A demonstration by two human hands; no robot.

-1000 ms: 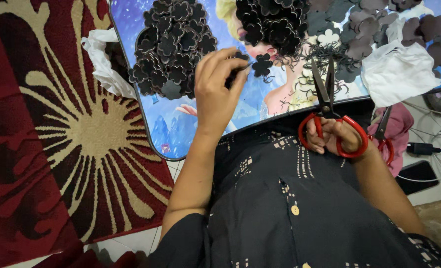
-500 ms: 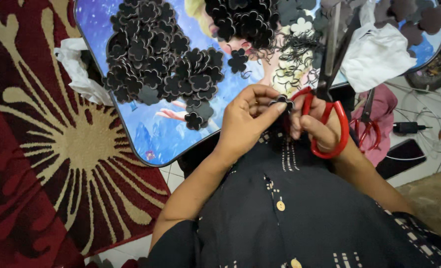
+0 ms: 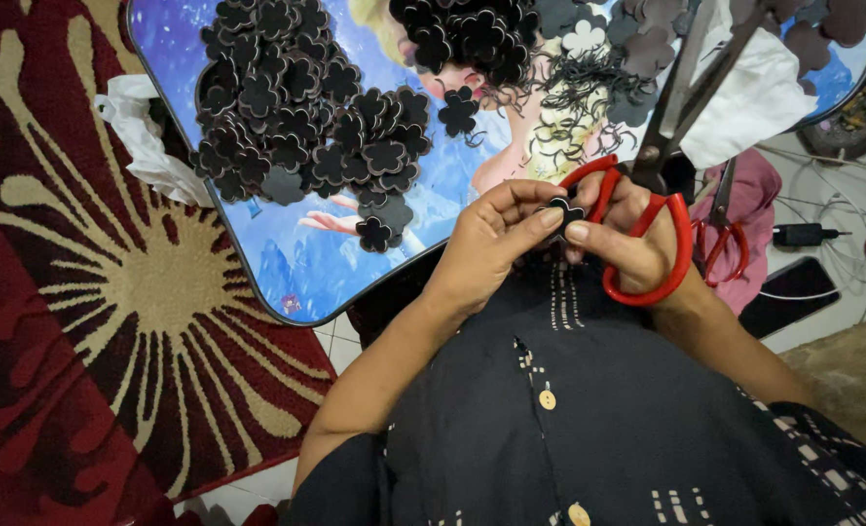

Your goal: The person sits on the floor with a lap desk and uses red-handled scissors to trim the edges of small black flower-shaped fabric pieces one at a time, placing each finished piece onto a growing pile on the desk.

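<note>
My left hand (image 3: 491, 239) pinches a small black flower-shaped cutout (image 3: 561, 210) between thumb and fingertips, close to my chest. My right hand (image 3: 620, 239) touches the same cutout with its fingertips while its fingers sit through the red handles of a pair of scissors (image 3: 652, 209), blades pointing up and away. Just beyond lies a low table (image 3: 287, 282) with a colourful cartoon picture top. A big pile of black flower cutouts (image 3: 296, 117) covers its left half; a second pile (image 3: 472, 34) lies farther back.
A red and cream patterned rug (image 3: 92, 321) lies at the left. White plastic (image 3: 146, 141) sticks out from the table's left edge. At the right sit another red-handled scissors (image 3: 720, 239) on pink cloth, white cloth (image 3: 744, 93), a dark phone (image 3: 793, 292), a charger with cables (image 3: 803, 234).
My left hand came back from the flower pile on the table to my chest, bringing one black cutout. My right hand with the scissors closed in to meet it.
</note>
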